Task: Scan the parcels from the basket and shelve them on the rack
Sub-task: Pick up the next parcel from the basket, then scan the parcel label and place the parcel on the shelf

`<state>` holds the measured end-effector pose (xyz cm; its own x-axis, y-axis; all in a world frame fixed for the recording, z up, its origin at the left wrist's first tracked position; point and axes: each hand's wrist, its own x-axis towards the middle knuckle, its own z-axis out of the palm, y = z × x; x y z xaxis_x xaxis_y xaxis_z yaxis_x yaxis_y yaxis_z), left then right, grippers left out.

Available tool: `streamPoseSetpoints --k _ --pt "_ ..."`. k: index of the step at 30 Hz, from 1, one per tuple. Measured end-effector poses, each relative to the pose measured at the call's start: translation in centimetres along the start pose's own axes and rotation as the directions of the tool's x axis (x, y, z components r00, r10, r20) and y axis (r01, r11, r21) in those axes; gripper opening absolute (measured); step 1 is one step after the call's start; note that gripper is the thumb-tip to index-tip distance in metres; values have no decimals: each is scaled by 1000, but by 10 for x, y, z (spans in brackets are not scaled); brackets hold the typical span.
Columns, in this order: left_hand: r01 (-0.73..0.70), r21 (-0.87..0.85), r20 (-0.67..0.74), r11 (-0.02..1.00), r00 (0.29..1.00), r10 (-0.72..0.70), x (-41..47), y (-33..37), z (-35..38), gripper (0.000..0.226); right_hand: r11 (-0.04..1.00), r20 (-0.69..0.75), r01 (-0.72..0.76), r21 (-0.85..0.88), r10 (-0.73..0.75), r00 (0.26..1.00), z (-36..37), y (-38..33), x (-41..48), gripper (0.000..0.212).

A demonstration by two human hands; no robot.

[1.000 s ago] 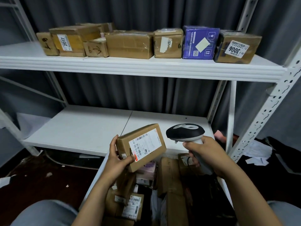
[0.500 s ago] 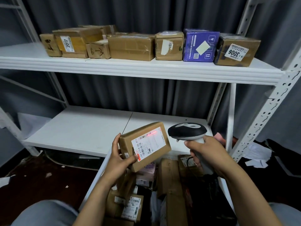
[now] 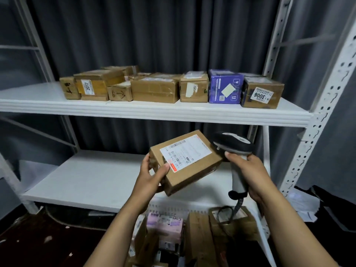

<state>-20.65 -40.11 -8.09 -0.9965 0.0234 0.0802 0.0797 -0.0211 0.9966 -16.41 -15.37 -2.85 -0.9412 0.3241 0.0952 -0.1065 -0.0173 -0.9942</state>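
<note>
The red scan line that lay across the label (image 3: 185,153) 0.5 s earlier was gone, and the parcel (image 3: 192,170) had closed up to the scanner (image 3: 234,145), its far corner at the scanner's head. That read as scan done, shelving next. Your left hand (image 3: 152,176) gripped the parcel's near end, thumb on the label's corner. Your right hand (image 3: 248,170) was wrapped round the scanner's handle. The parcel hung in mid-air below the upper shelf (image 3: 154,110), under the middle of its row of boxes (image 3: 156,89). Its labelled face tilted up toward you, and its long axis rose from your left hand rightward to the scanner. More parcels lay in the basket (image 3: 173,210), well below the upper shelf.
</note>
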Motion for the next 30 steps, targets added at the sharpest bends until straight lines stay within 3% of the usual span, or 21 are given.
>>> streamPoseSetpoints --k 4,8,10,14,17,21,25,30 --pt "-27 -46 117 999 993 33 13 40 24 61 982 -28 -5 191 10 1000 -14 -21 13 17" --pt "-100 -7 276 995 956 98 29 72 46 114 971 -143 104 215 -74 987 -31 -50 20 26" --pt "-160 78 391 984 913 117 36 89 56 144 972 -185 154 180 -120 975 -40 -68 22 18" --pt "-268 259 521 928 848 99 48 119 74 163 975 -256 210 72 -186 949 -60 -104 27 17" --pt "-367 308 475 878 858 193 50 138 92 152 975 -283 221 3 -211 936 -73 -126 37 26" --pt "-459 166 322 873 862 391 48 160 114 113 966 -272 249 -66 -257 927 -82 -153 49 31" --pt "-539 311 423 783 816 393 63 174 126 109 953 -268 285 -101 -302 915 -89 -180 65 18" --pt "-578 276 313 768 809 497 83 196 148 82 958 -207 269 -100 -284 936 -104 -197 92 22"
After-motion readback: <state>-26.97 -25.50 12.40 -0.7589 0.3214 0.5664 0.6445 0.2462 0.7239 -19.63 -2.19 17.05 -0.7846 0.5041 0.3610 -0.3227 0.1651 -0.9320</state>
